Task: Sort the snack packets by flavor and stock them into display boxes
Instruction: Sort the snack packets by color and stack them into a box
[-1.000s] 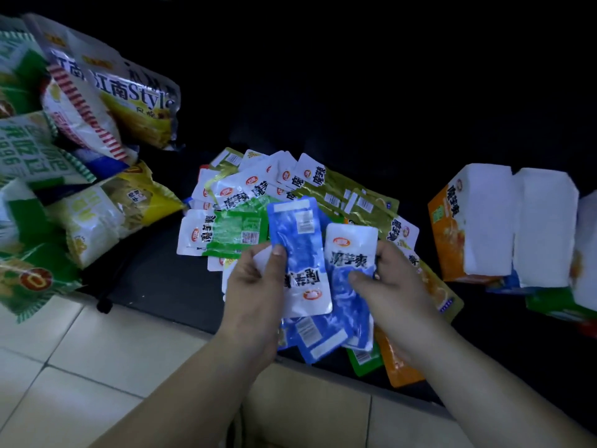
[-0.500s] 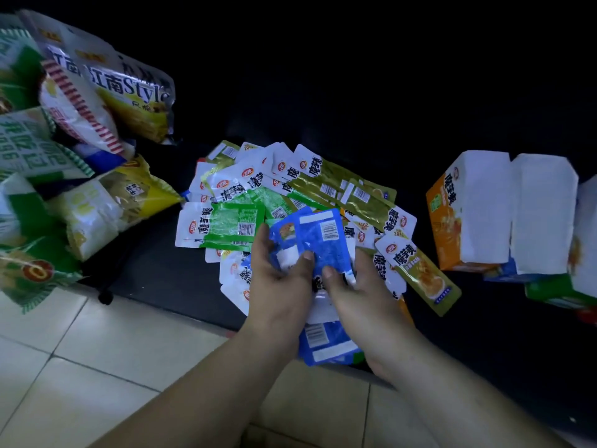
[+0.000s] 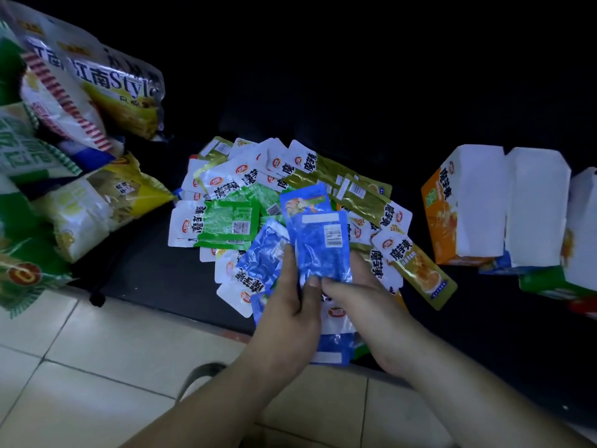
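Where the large snack bags [image 3: 80, 101] lie: heaped at 9 to 10 o'clock, well apart from the sorting. They look puffy and seem to have no part in this step.
Display boxes [image 3: 478, 202]: side by side at 3 o'clock on the desk [image 3: 155, 273], plain white faces towards the camera. The orange-printed one is nearest the heap. They are probably thin card that dents if squeezed.
Heap of packets [image 3: 323, 176]: at centre, spreading towards 12 o'clock, with gold, green and blue mixed and overlapping. The film is glossy, so they likely slide over one another.
Blue packets [image 3: 323, 247]: a small fanned stack held just above the heap's 6 o'clock side. They look light, limp and slick, and are best pinched across the flat sealed ends, not the soft middle.
Left hand [image 3: 290, 318]: thumb on the front of the stack's lower edge, fingers [image 3: 287, 253] curled behind, clamped on the stack.
Right hand [image 3: 371, 305]: at the stack's 5 o'clock, pinching the same lower edge.
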`<action>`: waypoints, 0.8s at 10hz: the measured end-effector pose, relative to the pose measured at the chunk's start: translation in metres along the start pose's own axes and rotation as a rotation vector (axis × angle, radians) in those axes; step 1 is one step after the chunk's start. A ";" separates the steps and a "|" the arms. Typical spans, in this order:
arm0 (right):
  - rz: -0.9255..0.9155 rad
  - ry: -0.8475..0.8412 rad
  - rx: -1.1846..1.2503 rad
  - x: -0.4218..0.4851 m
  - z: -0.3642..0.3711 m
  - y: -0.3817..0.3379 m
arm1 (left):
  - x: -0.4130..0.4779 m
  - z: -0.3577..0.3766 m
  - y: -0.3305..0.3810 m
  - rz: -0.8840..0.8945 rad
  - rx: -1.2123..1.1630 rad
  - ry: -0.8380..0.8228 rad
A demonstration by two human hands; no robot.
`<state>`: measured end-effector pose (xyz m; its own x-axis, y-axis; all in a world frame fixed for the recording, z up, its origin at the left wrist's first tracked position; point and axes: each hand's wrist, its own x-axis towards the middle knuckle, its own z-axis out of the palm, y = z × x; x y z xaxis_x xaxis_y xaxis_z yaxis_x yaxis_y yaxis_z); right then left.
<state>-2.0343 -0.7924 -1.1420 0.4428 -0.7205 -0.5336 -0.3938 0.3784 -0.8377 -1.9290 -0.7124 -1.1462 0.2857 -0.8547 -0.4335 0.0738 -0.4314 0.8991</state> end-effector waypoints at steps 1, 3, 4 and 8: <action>0.010 0.005 -0.039 -0.004 -0.005 0.000 | -0.003 0.006 0.005 0.069 0.009 0.028; -0.140 0.242 -0.074 -0.055 -0.047 0.025 | -0.012 0.034 0.006 0.063 -0.004 0.013; -0.158 0.300 -0.081 -0.069 -0.068 0.053 | -0.019 0.070 0.005 0.070 0.081 -0.077; 0.139 0.414 0.018 -0.156 -0.231 0.117 | -0.026 0.233 0.007 -0.261 0.091 -0.670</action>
<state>-2.3353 -0.7698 -1.1305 0.0251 -0.8328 -0.5530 -0.4110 0.4956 -0.7651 -2.1581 -0.7606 -1.1425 -0.3793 -0.7018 -0.6030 -0.0282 -0.6426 0.7656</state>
